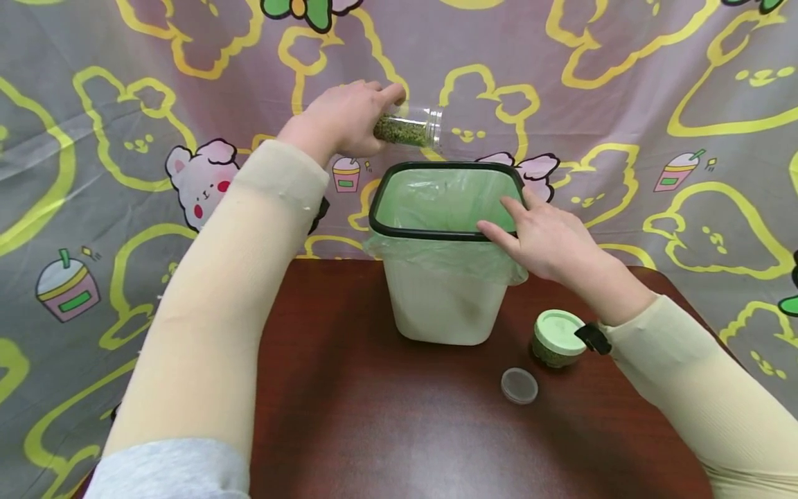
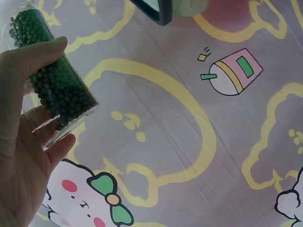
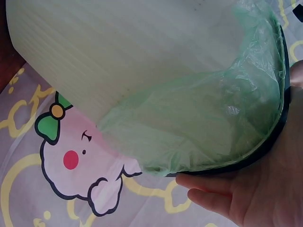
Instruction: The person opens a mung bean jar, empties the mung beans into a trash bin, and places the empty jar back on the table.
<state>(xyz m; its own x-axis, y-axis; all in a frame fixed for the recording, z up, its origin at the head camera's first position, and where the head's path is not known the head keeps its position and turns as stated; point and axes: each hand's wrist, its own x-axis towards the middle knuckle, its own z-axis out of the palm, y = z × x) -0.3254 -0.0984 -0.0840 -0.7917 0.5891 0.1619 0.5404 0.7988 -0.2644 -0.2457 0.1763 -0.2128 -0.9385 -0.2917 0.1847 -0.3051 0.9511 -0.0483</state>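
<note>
Clear jar (image 1: 408, 130), partly filled with small green pieces, is what we have in our left hand (image 1: 349, 118), fingers and thumb wrapped round its base end. We hold it up in the air, lying nearly on its side, with its uncovered mouth to our right, near the back left part of the bin (image 1: 445, 298). From the head view we cannot tell whether that mouth is truly over the opening or a little behind it. Our right hand (image 1: 548, 235) has its fingers spread, fairly straight, against the near right corner of the black rim (image 1: 430, 235), where the pale green liner (image 1: 436, 197) folds over. We take the step in hand to be tipping the jar towards the bin while that corner is steadied; most of the pieces lie along the jar's lower side, and we make out no stream leaving it. As we judge it, the next move calls for bringing the mouth well inside the rim and turning it lower, so that loose pieces land within the liner. A clear lid (image 1: 519, 386) lies flat on the table (image 1: 386, 430), just beside a green-lidded container (image 1: 559, 336), both out of the pouring path.
</note>
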